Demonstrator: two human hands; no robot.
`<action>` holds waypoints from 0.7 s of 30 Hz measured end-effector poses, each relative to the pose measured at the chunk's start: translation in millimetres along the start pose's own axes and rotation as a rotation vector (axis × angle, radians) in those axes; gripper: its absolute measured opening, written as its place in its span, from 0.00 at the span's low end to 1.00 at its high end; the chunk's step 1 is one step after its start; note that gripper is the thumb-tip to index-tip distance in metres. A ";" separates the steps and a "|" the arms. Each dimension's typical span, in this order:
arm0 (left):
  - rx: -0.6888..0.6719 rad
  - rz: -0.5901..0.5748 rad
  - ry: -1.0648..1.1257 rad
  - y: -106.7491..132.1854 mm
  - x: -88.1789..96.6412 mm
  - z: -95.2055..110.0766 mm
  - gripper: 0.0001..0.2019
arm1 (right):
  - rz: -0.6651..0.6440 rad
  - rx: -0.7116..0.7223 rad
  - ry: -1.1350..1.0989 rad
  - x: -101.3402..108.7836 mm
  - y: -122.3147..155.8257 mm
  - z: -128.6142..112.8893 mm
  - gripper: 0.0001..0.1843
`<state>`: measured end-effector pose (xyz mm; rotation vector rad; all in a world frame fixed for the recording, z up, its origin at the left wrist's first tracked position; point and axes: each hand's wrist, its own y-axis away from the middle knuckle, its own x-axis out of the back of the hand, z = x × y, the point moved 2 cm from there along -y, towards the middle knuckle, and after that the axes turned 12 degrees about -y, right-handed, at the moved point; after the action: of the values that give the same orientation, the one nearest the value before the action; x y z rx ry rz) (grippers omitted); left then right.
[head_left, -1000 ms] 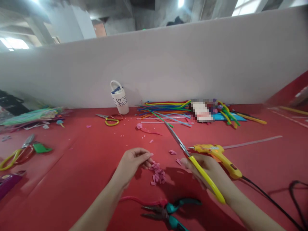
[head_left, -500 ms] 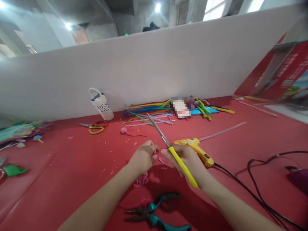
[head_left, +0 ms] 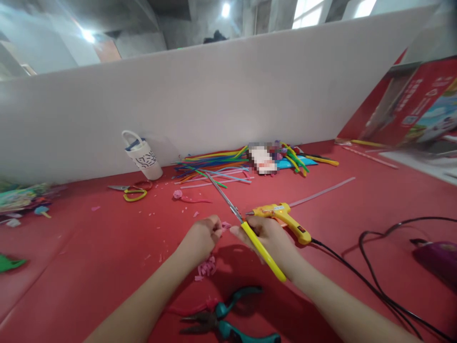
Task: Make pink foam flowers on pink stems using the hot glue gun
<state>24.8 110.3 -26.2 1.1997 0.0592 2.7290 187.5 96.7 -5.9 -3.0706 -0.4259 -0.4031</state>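
My right hand (head_left: 273,240) is closed round yellow-handled scissors (head_left: 246,228), whose blades point up and to the left. My left hand (head_left: 200,237) pinches a small pink piece (head_left: 225,225) right beside the scissors. The two hands nearly touch above the red table (head_left: 107,247). Below the left hand lies a small heap of pink scraps (head_left: 206,268). A yellow glue gun (head_left: 282,216) rests just behind my right hand, its black cord (head_left: 371,290) trailing off to the right.
Teal-handled pliers (head_left: 228,321) lie near the front edge. Coloured sticks (head_left: 214,164), a white cup (head_left: 141,156) and another pair of scissors (head_left: 132,192) sit along the white partition (head_left: 228,95). A red box (head_left: 410,107) stands at the right, a purple object (head_left: 437,255) further forward.
The view swung to the right. My left hand rose from the pink scrap heap and met my right hand, which drew the scissors closer in.
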 end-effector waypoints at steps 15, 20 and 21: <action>0.231 -0.005 0.545 -0.5 15.4 -13.8 0.08 | -0.028 0.002 0.049 -3.0 0.9 2.4 0.23; 0.237 0.041 0.649 0.9 19.2 -20.2 0.06 | -0.038 0.008 0.058 -3.4 2.6 2.7 0.22; 0.241 0.046 0.671 2.4 20.3 -21.5 0.06 | -0.036 0.012 0.068 -3.0 2.5 3.3 0.22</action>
<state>-4.8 111.8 -25.7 0.2696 0.4506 3.0967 186.2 93.6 -9.8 -3.0312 -0.4795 -0.5022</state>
